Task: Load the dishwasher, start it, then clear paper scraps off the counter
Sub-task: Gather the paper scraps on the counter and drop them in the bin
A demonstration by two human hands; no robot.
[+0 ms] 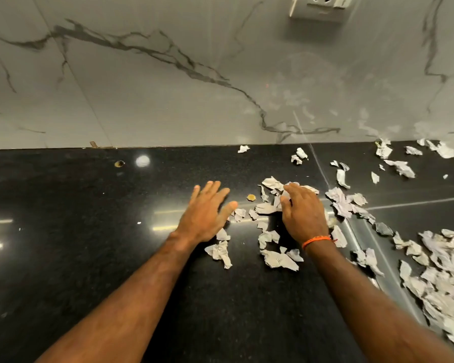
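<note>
Head view shows the scrap-clearing step: left hand (207,213) flat and spread, holding nothing, right hand (303,213) curled over paper scraps (269,208) on the counter (89,231); next, rake them together.

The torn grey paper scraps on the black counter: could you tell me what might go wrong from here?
1. The right hand covers only some torn grey paper scraps; far ones by the marble wall may be missed.
2. The open left hand could push scraps off the glossy black counter.

A kitchen: black stone counter (89,258); marble-tiled wall (142,87); wall socket (323,7).
</note>
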